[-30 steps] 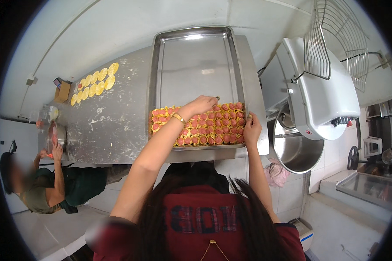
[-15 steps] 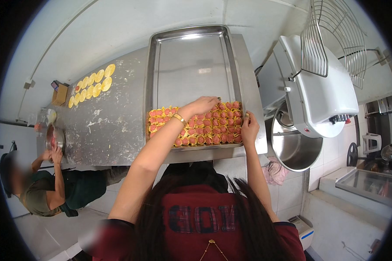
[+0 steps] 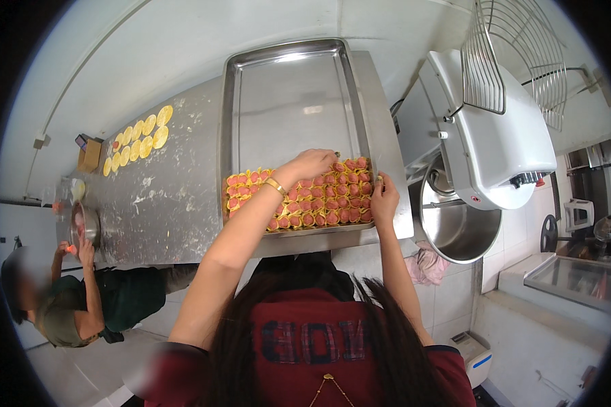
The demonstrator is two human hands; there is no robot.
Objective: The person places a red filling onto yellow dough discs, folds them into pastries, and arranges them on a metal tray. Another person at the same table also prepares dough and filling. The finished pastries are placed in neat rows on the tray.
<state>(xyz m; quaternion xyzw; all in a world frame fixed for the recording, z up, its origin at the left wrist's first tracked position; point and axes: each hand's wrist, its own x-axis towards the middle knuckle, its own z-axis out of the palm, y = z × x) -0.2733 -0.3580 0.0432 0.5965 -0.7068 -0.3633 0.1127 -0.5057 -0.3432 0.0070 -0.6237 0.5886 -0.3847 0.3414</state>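
Observation:
A large metal tray (image 3: 288, 88) lies on the steel table, its near part packed with rows of open-topped dumplings (image 3: 317, 203) in yellow wrappers with pink filling. Over the back row reaches my left hand (image 3: 312, 163), its fingers bent and drawn together, the tips beside a dumpling toward the right end. What lies between those fingertips is hidden. At the tray's right edge, my right hand (image 3: 385, 197) is closed with its fingertips on the rim, next to the end of the rows.
Round yellow wrappers (image 3: 141, 144) lie in two rows at the left of the floury table (image 3: 176, 197). Beyond, a co-worker (image 3: 68, 305) works at a metal bowl (image 3: 88, 224). A white mixer (image 3: 489, 136) with a steel bowl (image 3: 458, 234) and wire guard stands at my right.
The whole view has shifted slightly; my hands keep nearly the same place on the tray. At the left, one of the co-worker's hands has come away from the bowl, a small orange-red thing at its fingers.

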